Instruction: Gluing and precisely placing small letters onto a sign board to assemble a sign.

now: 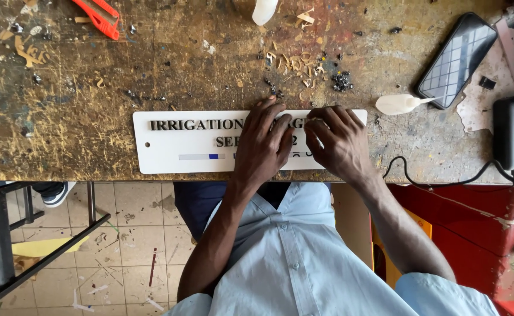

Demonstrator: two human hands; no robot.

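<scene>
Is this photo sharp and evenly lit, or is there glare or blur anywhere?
Head view: soft, even light with faint shadows; the white sign plate and both hands, left hand and right hand, are sharp; the phone screen reflects a bright grid; the edges bow slightly, wide-lens style.

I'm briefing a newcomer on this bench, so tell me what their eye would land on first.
First, the long white sign plate with raised dark letters, lying along the near edge of the worn, paint-stained workbench. Both hands rest on its right half: the left hand flat over the middle, the right hand with fingertips at the lettering. After that, the orange utility knife at top left and the dark phone at top right stand out.
</scene>
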